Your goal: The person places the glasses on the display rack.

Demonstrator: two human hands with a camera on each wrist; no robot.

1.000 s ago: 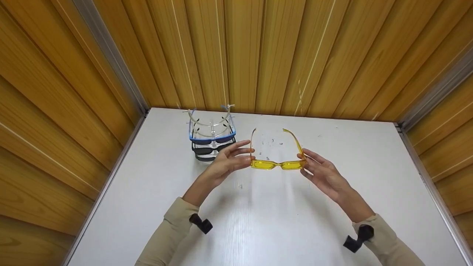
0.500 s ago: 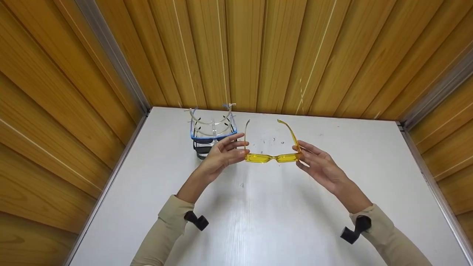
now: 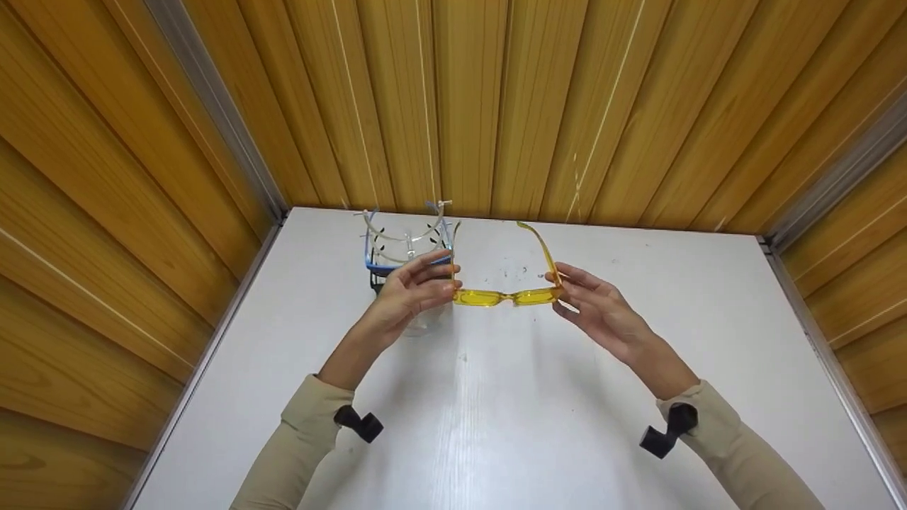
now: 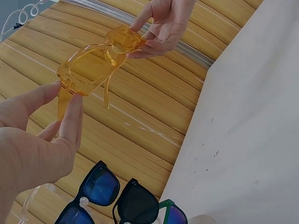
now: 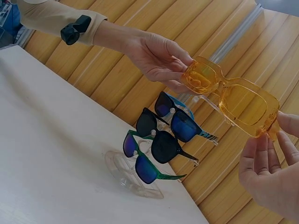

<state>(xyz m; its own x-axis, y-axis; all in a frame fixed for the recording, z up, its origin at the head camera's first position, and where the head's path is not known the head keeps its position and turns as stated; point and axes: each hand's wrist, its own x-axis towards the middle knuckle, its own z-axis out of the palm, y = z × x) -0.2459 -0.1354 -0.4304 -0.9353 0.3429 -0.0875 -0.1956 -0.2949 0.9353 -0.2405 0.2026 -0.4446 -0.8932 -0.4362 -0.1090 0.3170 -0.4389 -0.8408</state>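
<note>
A pair of yellow see-through sunglasses (image 3: 476, 297) hangs in the air between both hands, temples unfolded and pointing toward the back wall. My left hand (image 3: 411, 294) pinches the left hinge corner between thumb and fingers. At the opposite corner my right hand (image 3: 602, 308) pinches the frame in the same way. Behind the left hand stands a clear display stand (image 5: 124, 175) bearing blue-framed sunglasses (image 5: 184, 126), black sunglasses (image 5: 164, 147) and green-framed sunglasses (image 5: 145, 169), one above another. In the head view the left hand hides much of these lower pairs.
The white table (image 3: 489, 432) lies beneath, with small dark marks on its surface behind the yellow sunglasses. Wood-panelled walls (image 3: 468, 106) rise at the back and both sides. Each sleeve carries a black wrist mount (image 3: 669, 428).
Both hands have carried the yellow sunglasses left and slightly toward the back, closer to the display stand. The left hand now covers more of the stand's sunglasses.
</note>
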